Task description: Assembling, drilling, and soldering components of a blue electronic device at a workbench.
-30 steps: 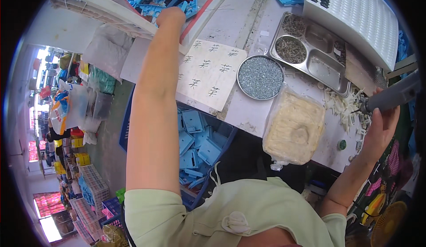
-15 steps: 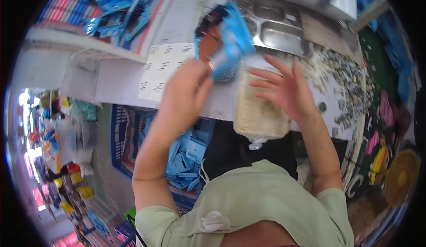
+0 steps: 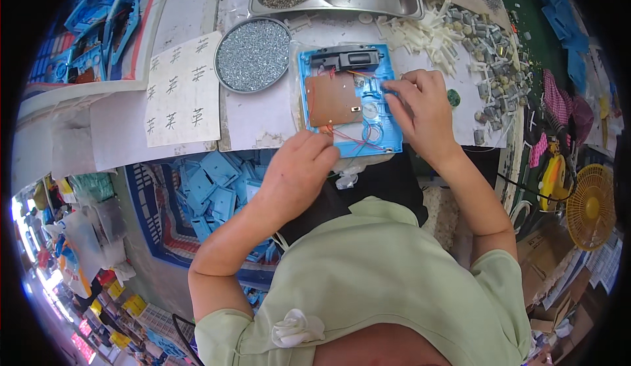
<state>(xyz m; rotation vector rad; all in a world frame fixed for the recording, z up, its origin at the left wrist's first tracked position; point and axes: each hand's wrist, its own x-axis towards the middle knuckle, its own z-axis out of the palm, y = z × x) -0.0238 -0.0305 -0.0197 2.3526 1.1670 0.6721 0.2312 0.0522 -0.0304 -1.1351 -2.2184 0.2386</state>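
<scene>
A blue plastic housing (image 3: 389, 124) lies open side up on a pale padded block (image 3: 297, 103) in front of me. Inside it are a brown circuit board (image 3: 332, 99), a black box-shaped part (image 3: 345, 58) along the far side, and thin red and blue wires (image 3: 368, 136) near the close edge. My left hand (image 3: 299, 169) is closed on the housing's near left corner, its fingertips by the board's lower edge. At the right side, my right hand (image 3: 424, 109) has its fingers bent over the housing's edge, thumb against the wall.
Left of the housing stands a round dish of small metal screws (image 3: 253, 55), beside a marked paper sheet (image 3: 184, 90). A steel compartment tray (image 3: 388, 12) sits behind. White plastic pieces (image 3: 427, 37) and small metal motors (image 3: 490, 90) cover the right. Below the left edge is a blue basket (image 3: 154, 218).
The housing, tilted in my left hand over the table before, now lies flat on the padded block. My spread right hand has come to its right edge. The view has shifted.
</scene>
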